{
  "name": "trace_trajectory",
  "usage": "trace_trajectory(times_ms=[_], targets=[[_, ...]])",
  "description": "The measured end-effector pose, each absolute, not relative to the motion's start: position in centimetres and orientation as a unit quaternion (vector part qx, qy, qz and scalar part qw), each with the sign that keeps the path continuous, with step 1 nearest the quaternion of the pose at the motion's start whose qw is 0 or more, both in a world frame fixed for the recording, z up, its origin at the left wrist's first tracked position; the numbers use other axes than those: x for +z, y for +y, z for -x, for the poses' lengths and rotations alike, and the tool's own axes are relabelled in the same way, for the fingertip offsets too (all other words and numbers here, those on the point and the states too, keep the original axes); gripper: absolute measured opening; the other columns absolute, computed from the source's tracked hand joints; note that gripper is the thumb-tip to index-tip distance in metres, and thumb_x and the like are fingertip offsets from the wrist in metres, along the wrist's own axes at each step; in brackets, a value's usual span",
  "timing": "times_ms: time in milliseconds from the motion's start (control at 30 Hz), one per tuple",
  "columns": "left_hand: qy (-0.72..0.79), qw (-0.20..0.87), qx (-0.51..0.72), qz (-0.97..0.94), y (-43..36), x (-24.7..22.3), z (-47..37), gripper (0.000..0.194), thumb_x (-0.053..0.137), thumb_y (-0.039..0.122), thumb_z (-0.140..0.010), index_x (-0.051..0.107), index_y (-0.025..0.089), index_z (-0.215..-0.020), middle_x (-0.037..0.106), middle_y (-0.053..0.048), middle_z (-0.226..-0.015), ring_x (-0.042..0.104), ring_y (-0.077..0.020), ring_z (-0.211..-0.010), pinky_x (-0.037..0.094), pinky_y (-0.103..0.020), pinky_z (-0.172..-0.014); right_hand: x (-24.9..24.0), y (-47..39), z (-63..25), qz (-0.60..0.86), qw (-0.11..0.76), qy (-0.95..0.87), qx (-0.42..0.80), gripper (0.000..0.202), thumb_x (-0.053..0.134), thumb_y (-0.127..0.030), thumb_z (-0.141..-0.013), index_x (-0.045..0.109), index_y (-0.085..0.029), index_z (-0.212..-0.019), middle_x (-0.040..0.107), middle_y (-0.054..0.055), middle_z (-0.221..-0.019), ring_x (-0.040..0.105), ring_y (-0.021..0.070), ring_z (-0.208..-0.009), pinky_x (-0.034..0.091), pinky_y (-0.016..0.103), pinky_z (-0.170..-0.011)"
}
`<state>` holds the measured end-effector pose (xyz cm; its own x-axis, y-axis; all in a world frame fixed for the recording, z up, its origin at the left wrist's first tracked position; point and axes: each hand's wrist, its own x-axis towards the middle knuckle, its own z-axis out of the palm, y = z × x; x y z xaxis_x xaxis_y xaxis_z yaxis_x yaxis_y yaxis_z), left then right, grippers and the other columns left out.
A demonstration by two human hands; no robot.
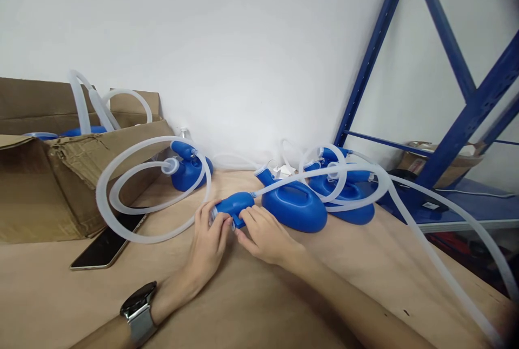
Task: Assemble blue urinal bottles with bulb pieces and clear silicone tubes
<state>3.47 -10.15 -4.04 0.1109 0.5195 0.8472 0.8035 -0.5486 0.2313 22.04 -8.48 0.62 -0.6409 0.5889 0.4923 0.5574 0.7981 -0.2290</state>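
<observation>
A blue plastic urinal head (235, 203) lies between my hands, joined at its far end to a clear ribbed hose (292, 178). My left hand (208, 238) grips its near left end, thumb and fingers pinched at the lower edge. From the right, my right hand (263, 233) holds the same piece with bent fingers. A small clear part shows between the two thumbs, too hidden to make out. Just behind my right hand lies a blue urinal bottle (295, 207) with a handle and an uncapped-looking neck.
A cardboard box (109, 160) with hoses and blue parts stands left. Near it are a phone (106, 243) and another blue bottle (186, 174) with coiled hose. More bottles (352, 200) sit right, hose trailing over the table edge. A blue metal rack (450, 122) stands beyond.
</observation>
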Motion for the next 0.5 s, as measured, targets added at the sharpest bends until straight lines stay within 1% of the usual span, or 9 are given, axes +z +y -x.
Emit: trace_trajectory(times_ms=[67, 100, 200, 233, 300, 367, 500], targets=[[-0.458, 0.150, -0.491, 0.726, -10.2, -4.0, -3.4, 0.014, 0.048, 0.021, -0.102, 0.062, 0.022, -0.098, 0.051, -0.012, -0.133, 0.047, -0.0310, -0.123, 0.052, -0.053, -0.097, 1.1, -8.4, -21.7, 0.313, 0.279, -0.907, 0.035, 0.012, 0.050, -0.028, -0.095, 0.058, -0.019, -0.097, 0.065, 0.012, -0.095, 0.059, 0.0288, -0.090, 0.043, 0.043, -0.083], [-0.460, 0.151, -0.489, 0.725, -10.2, -4.0, -3.4, 0.014, 0.049, 0.021, -0.102, 0.062, 0.022, -0.097, 0.051, -0.012, -0.133, 0.047, -0.0313, -0.123, 0.052, -0.053, -0.097, 1.1, -8.4, -21.6, 0.312, 0.280, -0.907, 0.040, 0.012, 0.053, -0.030, -0.094, 0.057, -0.019, -0.095, 0.065, 0.011, -0.094, 0.059, 0.0281, -0.089, 0.042, 0.042, -0.083], [-0.456, 0.147, -0.483, 0.733, -10.2, -4.0, -3.4, 0.015, 0.049, 0.022, -0.102, 0.062, 0.022, -0.096, 0.051, -0.012, -0.132, 0.048, -0.0305, -0.121, 0.053, -0.052, -0.096, 0.5, -8.1, -21.6, 0.324, 0.298, -0.896, 0.054, 0.018, 0.060, -0.038, -0.091, 0.054, -0.021, -0.089, 0.065, 0.008, -0.089, 0.058, 0.0251, -0.084, 0.041, 0.038, -0.079], [-0.452, 0.144, -0.480, 0.737, -10.3, -4.0, -3.5, 0.015, 0.049, 0.022, -0.102, 0.062, 0.022, -0.096, 0.051, -0.012, -0.132, 0.048, -0.0302, -0.120, 0.053, -0.051, -0.096, 0.1, -8.0, -21.6, 0.329, 0.304, -0.892, 0.054, 0.017, 0.058, -0.036, -0.092, 0.053, -0.021, -0.087, 0.064, 0.007, -0.087, 0.058, 0.0240, -0.082, 0.040, 0.037, -0.078], [-0.446, 0.132, -0.474, 0.748, -10.2, -3.9, -3.5, 0.014, 0.049, 0.023, -0.102, 0.063, 0.023, -0.098, 0.052, -0.011, -0.131, 0.049, -0.0297, -0.120, 0.053, -0.051, -0.097, -0.6, -7.7, -21.9, 0.333, 0.312, -0.889, 0.044, 0.013, 0.053, -0.029, -0.094, 0.051, -0.021, -0.084, 0.064, 0.006, -0.086, 0.057, 0.0224, -0.080, 0.039, 0.036, -0.077], [-0.442, 0.114, -0.467, 0.757, -10.1, -3.9, -3.3, 0.013, 0.050, 0.025, -0.102, 0.063, 0.023, -0.102, 0.053, -0.011, -0.130, 0.051, -0.0288, -0.120, 0.053, -0.050, -0.098, -1.2, -7.5, -22.1, 0.332, 0.311, -0.890, 0.025, 0.011, 0.051, -0.023, -0.093, 0.051, -0.021, -0.083, 0.064, 0.006, -0.085, 0.056, 0.0217, -0.079, 0.038, 0.036, -0.077], [-0.397, 0.124, -0.451, 0.790, -9.5, -3.7, -2.5, 0.015, 0.053, 0.024, -0.101, 0.067, 0.023, -0.105, 0.053, -0.012, -0.136, 0.049, -0.0303, -0.124, 0.053, -0.050, -0.099, -1.5, -7.0, -22.8, 0.327, 0.314, -0.891, -0.003, 0.009, 0.053, -0.022, -0.092, 0.053, -0.021, -0.083, 0.063, 0.005, -0.084, 0.055, 0.0218, -0.079, 0.038, 0.036, -0.079]])
